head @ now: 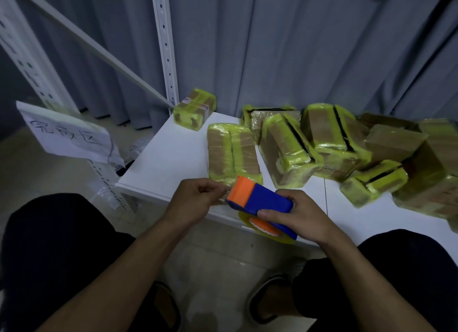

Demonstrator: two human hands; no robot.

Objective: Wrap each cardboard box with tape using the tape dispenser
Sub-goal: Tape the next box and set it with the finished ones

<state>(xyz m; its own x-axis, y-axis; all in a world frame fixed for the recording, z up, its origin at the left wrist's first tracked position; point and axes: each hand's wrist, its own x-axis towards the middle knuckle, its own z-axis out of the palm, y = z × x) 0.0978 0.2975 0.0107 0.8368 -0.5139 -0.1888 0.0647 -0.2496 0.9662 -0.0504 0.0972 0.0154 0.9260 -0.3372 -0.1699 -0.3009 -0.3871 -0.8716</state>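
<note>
A blue and orange tape dispenser (260, 200) with a yellow tape roll (267, 232) is held over the near edge of the white table (171, 153). My right hand (295, 217) grips its blue body from the right. My left hand (195, 200) is just left of the orange front end, its fingers curled and pinched together at the tape's end. Right behind the dispenser lies a cardboard box (233, 153) banded with yellow tape. Several more taped boxes (329, 143) are piled to its right.
One small taped box (194, 108) sits at the table's far corner by a white perforated shelf post (166, 44). A paper sign (67, 133) hangs on the rack at left. Grey curtains close the back. My knees and sandalled feet are below the table edge.
</note>
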